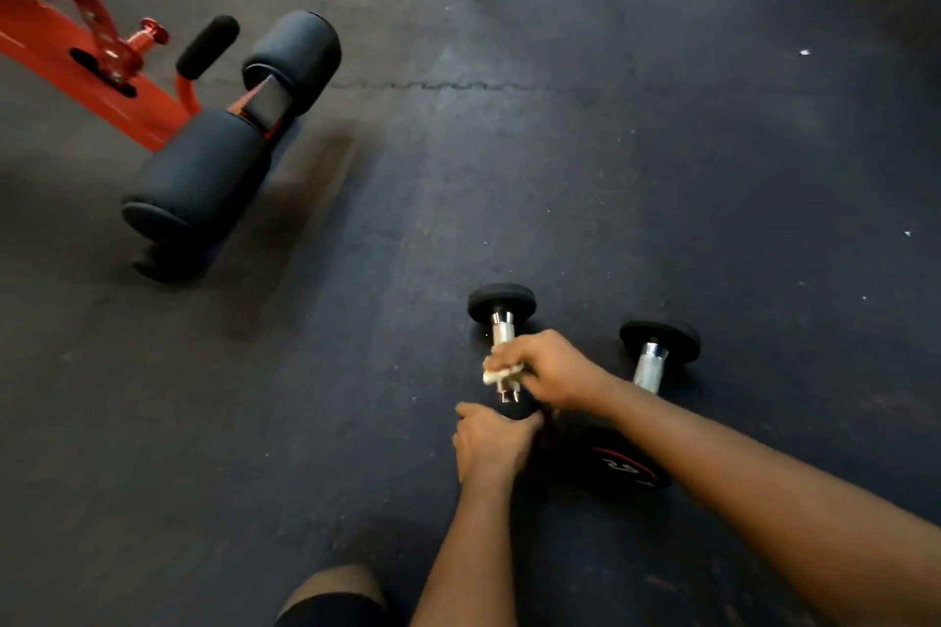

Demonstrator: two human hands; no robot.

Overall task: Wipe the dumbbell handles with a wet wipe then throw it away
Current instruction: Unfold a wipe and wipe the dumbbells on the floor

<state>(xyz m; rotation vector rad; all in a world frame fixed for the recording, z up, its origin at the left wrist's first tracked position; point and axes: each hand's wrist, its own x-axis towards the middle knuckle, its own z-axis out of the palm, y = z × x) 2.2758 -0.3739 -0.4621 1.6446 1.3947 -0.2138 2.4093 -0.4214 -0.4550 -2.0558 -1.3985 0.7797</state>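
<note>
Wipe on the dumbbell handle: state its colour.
White to cream; the crumpled wet wipe, held by the right hand, shows best in the head view.

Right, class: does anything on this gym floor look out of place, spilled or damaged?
Only small white scraps litter the dark floor mat, beyond and right of the two dumbbells; too small to identify. Nothing looks spilled or broken.

The black rubber floor (662, 143) carries the left dumbbell (501, 303) beside the right dumbbell (659, 339), and a red bench (76, 61) at its left edge.
</note>
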